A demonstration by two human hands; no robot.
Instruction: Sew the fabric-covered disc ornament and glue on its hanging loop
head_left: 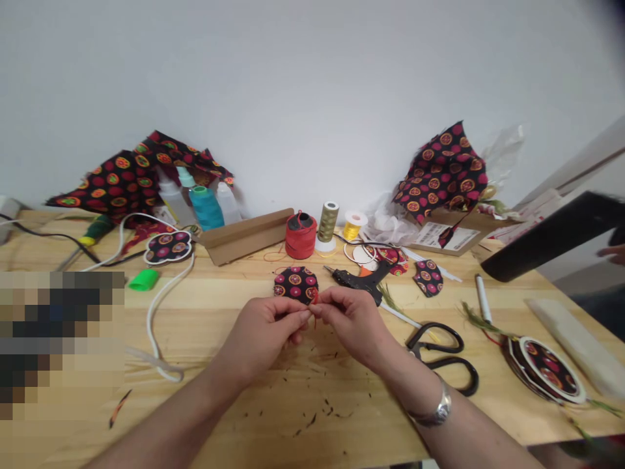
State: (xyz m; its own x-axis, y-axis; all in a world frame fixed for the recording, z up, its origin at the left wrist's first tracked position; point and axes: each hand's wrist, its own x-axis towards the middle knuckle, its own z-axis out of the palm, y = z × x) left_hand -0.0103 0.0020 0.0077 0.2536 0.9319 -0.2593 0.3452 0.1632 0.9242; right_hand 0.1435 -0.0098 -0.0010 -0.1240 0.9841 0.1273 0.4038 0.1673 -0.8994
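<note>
My left hand [273, 326] and my right hand [349, 319] meet over the middle of the table, fingertips pinched close together. Between them shows a bit of red cord [315, 301], gripped by the right fingers; its end hangs below them. The left thumb and forefinger close on a piece at the same spot, apparently the same cord, mostly hidden by the fingers. Just behind the fingertips lies a round patch of dark patterned fabric [295, 283]. A spool of red cord [300, 236] stands farther back. To the right of my right hand rest black-handled scissors [439, 348].
A black glue gun [359, 281] lies behind my right hand. Thread spools [328, 223], a cardboard tray [249, 236] and bottles [227, 203] line the back. A white cable [152, 312] loops at left. Fabric-covered discs [549, 370] and a white marker [482, 298] lie at right.
</note>
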